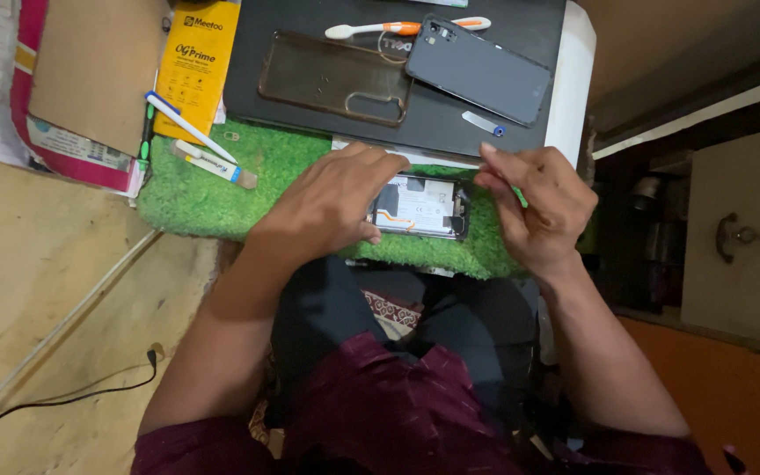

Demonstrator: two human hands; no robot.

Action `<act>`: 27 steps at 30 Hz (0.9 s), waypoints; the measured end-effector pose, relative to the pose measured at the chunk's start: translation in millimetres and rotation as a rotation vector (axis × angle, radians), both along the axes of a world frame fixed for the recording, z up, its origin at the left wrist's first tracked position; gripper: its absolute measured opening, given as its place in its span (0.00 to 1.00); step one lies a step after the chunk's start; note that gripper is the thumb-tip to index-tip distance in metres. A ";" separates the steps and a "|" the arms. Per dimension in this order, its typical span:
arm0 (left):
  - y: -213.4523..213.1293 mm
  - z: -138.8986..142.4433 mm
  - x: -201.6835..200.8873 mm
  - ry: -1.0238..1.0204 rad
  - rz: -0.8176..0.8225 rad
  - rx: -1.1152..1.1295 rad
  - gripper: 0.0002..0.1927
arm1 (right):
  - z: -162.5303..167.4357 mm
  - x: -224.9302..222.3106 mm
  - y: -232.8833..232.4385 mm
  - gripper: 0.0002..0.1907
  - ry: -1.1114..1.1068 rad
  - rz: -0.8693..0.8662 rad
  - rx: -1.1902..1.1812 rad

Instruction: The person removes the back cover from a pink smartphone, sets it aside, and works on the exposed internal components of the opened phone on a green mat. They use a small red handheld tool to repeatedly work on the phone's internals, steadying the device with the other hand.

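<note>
I'm looking down over the lap at a dark worktop (521, 35) with a green grass-like mat (222, 193) laid along its near edge. On that mat, near its right end, lies the opened phone (420, 207), back off, pale battery showing. My left hand (327, 207) presses flat on the phone's left end, fingers spread and loosely curled over it, pinning it down. My right hand (538, 207) sits just beside the phone's right end, fingers pinched around a thin green tool (518, 195); its tip is hidden, so I can't tell whether it touches the frame.

To do this well, I judge the left hand should keep steady downward pressure so the phone doesn't skate on the mat, and the tool should work shallow along the edge, away from the battery.

Farther back on the worktop: the dark back cover (481, 70) toward the far right corner, a clear smoky case (332, 79) beside it, empty, and a white-and-orange toothbrush (398, 28) at the far edge. A yellow packet (195, 66) lies off the left edge; I can't tell what it contains.
</note>
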State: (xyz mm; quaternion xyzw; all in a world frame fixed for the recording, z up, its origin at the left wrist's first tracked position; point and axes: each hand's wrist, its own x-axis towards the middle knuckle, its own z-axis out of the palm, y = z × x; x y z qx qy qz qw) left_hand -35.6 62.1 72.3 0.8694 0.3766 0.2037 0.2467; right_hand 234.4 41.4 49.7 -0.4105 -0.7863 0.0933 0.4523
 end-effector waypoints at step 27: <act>-0.1 -8.7 -2.8 -0.060 -0.078 0.082 0.42 | 13.0 5.0 1.1 0.20 0.039 -0.035 -0.107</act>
